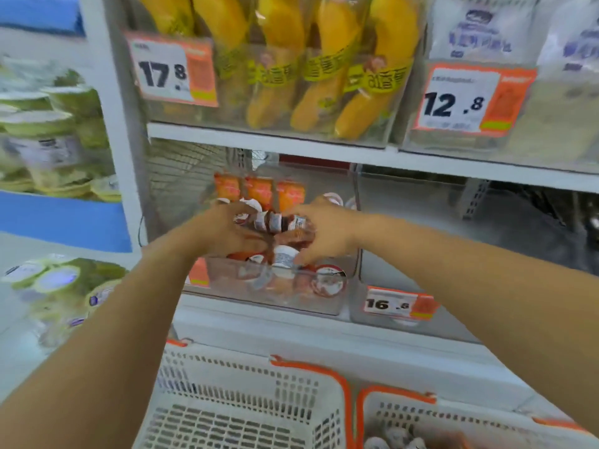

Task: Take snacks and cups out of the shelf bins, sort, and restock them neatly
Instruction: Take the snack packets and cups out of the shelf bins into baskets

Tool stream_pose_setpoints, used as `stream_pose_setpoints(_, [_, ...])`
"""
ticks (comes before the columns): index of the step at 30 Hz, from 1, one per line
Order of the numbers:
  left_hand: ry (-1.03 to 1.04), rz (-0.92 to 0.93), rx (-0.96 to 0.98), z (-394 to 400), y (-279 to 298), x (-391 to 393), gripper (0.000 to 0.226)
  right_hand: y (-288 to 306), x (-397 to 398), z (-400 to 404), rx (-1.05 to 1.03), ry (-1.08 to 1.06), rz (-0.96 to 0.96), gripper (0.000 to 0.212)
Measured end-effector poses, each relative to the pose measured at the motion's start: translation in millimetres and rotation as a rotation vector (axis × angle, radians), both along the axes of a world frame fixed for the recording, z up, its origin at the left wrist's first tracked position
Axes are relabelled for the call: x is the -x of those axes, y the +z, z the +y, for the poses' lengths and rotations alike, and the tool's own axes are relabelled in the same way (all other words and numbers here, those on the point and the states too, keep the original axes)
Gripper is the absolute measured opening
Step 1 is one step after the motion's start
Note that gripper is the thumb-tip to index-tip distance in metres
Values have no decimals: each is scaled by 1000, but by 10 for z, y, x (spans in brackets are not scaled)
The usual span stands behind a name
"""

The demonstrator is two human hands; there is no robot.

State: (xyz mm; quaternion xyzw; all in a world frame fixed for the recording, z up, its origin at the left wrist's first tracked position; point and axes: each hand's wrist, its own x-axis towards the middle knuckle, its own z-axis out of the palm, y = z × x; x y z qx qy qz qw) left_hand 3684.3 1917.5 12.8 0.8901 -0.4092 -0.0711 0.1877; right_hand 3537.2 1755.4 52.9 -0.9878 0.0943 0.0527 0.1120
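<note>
Cups: small red-brown, white-lidded snack cups (285, 256) heaped in the clear plastic shelf bin (324, 306), twelve o'clock.
Left hand (227, 234): fingers curled, probably gathering several cups together.
Right hand (324, 234): likewise; blurred.

A clear bin (343, 306) on the middle shelf is filled with small cups (285, 256) with white foil lids and reddish-brown sides, lying tumbled at mixed angles. One cup (329, 281) is pressed lid-outward against the front wall. Three orange packets (259, 191) are stood upright at the back.
</note>
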Motion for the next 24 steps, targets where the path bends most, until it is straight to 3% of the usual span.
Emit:
stream_pose_setpoints(2, [-58,-1,-131,-67,-142,-179,100,-95,-240,-53,8,-33,155,102])
stream_pose_setpoints(6, [-112,-24,-320,-129,-143,-300,109,-289,-529,-129,90,-24,244,99])
stream_pose_setpoints(8, [-188,-54,-377,-155,-73,-293,86,-372,-606,-141,97,-20,212,96])
stream_pose_setpoints(11, [-293,-5,-322,-218,-68,-324,55,-434,-643,-185,30,9,128,86])
stream_pose_setpoints(16, [-315,-21,-322,-323,-250,-419,52,-487,-706,-232,-65,-19,-17,71])
stream_pose_setpoints(19, [-282,34,-260,-322,-311,-456,31,-477,-743,-235,-87,-72,-49,74])
stream_pose_setpoints(24, [-221,87,-115,-221,-307,-472,33,-398,-668,-256,-162,-153,-100,78])
